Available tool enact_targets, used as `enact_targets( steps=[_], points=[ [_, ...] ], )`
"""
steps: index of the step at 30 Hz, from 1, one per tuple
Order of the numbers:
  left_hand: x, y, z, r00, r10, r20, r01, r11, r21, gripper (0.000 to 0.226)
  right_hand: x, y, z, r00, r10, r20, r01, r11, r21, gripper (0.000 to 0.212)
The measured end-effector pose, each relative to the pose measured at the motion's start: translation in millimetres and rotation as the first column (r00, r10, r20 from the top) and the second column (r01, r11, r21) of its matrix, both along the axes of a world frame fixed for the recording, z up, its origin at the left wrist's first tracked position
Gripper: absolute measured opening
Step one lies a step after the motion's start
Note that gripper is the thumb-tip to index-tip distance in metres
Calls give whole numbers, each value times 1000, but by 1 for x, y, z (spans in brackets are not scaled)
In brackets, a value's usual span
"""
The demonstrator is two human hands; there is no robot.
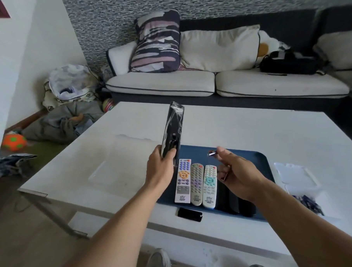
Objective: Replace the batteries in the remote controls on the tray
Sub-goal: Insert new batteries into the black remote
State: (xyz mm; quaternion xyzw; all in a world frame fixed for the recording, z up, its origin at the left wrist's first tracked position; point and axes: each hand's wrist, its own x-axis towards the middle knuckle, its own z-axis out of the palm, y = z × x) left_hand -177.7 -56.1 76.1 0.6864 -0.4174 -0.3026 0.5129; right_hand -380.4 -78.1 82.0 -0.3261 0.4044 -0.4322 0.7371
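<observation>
Nearest the lens we noted our two bare forearms reaching over the near edge of the white table (231, 131), with grey shoes visible below. Our left hand (159, 168) gripped the lower end of a black remote (173, 129), fingers curled round it, holding it raised and tilted away from us above the tray's left far corner; its back faced us with the battery bay apparently uncovered. Our right hand (238, 175) pinched a small battery (212, 153) between thumb and fingertip, held above the blue tray (261, 160) and apart from the remote. On the tray lay three light-coloured remotes side by side, buttons up: a white remote (183, 181), a grey remote (196, 185) and a teal-buttoned remote (209, 187). Dark remotes lay right of these, partly hidden under our right wrist. A black battery cover (189, 214) rested on the table just in front of the tray. A clear plastic package (296, 176) sat to the tray's right. Beyond the table stood a sofa (209, 81) with cushions; an orange ball (14, 142) lay on the floor at left.
</observation>
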Motion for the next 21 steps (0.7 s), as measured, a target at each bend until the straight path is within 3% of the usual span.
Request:
enact_targets(
  steps=[3,5,10,16,21],
  points=[
    [-7,6,4,922,-113,-370,113,993,-21,15,2,-2,8,999,41,14,-39,993,-112,14],
    [-12,12,6,843,-226,-488,247,969,-21,16,4,-4,12,999,39,-9,-40,982,-182,18],
    [-24,26,11,755,-412,-510,449,892,-55,45,9,3,20,986,-33,-166,-19,953,-304,38],
    [-29,29,9,767,-462,-446,486,871,-66,60,11,15,28,897,-164,-411,-84,848,-523,17],
    [-23,29,7,684,-515,-517,568,821,-67,55,10,22,27,793,-206,-573,-240,759,-605,11]
  ],
)
